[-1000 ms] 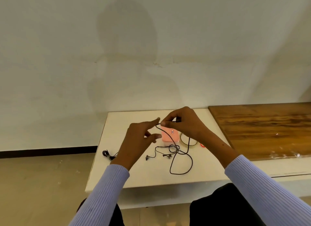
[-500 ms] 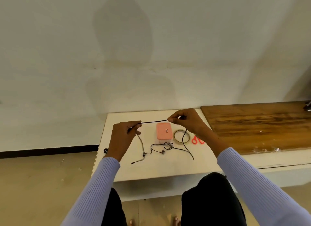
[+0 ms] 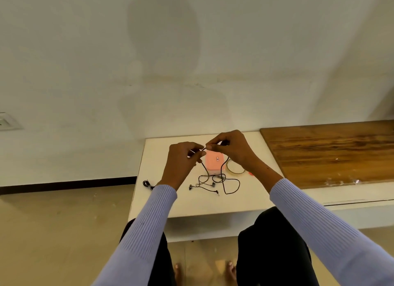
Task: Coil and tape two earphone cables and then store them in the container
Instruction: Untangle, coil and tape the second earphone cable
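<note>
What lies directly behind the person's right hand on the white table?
The pink rectangular container sits behind the right hand, with the clear tape roll beside it. The wrist hides most of a red object, so it cannot be identified.

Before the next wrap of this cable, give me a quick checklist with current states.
1. Both hands on the earphone cable: left hand and right hand pinch it. Ok.
2. Slack free to feed: loose loops lie on the white table. Ok.
3. Tangle in slack: strands cross. Cannot tell.
4. Tape roll in reach, beside pink container. Ok.
5. Second earphone clear at left edge. Ok.
</note>
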